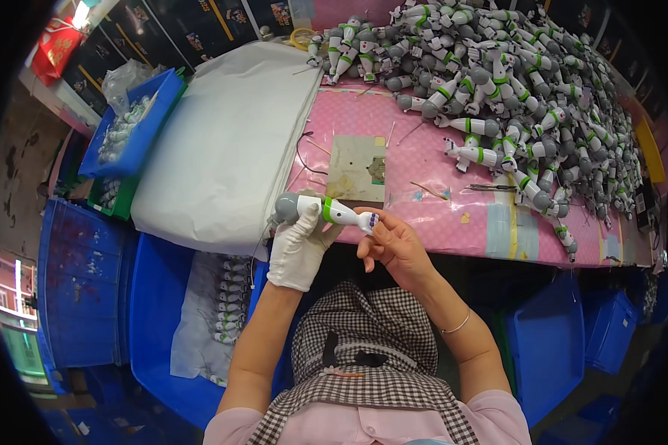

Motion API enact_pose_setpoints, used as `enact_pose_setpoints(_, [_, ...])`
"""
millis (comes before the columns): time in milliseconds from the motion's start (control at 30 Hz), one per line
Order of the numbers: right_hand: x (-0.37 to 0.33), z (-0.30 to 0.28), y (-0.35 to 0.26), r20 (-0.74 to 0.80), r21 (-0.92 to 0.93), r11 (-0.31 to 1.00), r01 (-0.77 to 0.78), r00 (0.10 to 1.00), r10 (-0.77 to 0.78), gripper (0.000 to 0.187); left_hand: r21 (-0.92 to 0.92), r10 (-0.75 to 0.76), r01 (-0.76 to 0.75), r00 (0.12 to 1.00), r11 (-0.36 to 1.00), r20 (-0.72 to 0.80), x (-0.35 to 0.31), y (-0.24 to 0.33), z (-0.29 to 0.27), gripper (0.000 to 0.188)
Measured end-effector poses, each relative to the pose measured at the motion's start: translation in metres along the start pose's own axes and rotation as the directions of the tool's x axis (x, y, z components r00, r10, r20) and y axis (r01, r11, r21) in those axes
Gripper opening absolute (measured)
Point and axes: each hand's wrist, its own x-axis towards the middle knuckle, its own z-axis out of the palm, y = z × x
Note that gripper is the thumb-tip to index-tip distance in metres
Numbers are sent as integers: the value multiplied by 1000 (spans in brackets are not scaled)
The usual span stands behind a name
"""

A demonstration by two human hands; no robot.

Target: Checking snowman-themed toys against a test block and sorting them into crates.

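Observation:
My left hand [297,252], in a white glove, is wrapped round a toy arm [338,213]. The toy arm is white with a bright green band, a rounded grey end to the left and a small white fist with purple marks to the right. A thin wire hangs from the grey end. My bare right hand [399,248] pinches the small fist between thumb and fingers. The toy arm lies nearly level just off the table's front edge. Beyond it a flat metal plate [356,167] lies on the pink table cover [416,163].
A big heap of similar toy arms [497,89] covers the back right. Tweezers [491,188] lie in front of it. White sheeting [215,148] fills the table's left side, beside a blue bin [167,93] of grey parts. Below, a blue crate [152,311] holds rows of toy arms.

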Motion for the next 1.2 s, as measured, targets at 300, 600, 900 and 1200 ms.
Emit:
enact_pose_setpoints(300, [5, -74, -48, 61, -960, -215, -177, 619, -783, 20, 210, 402, -366, 900, 907, -167, 8, -13, 14, 22])
enact_pose_setpoints(600, [26, -5, -26, -15, -932, 249, 262, 661, -750, 11, 161, 469, -441, 841, 883, -269, 15, -57, 23, 24])
enact_pose_setpoints(900, [41, 18, 3, 167, -931, 98, 352, 646, -745, 11, 210, 457, -414, 858, 886, -234, 15, -59, 17, 22])
enact_pose_setpoints(1200, [38, 19, 4, 181, -912, 110, 395, 629, -756, 12, 227, 458, -409, 857, 884, -236, 16, -60, 14, 23])
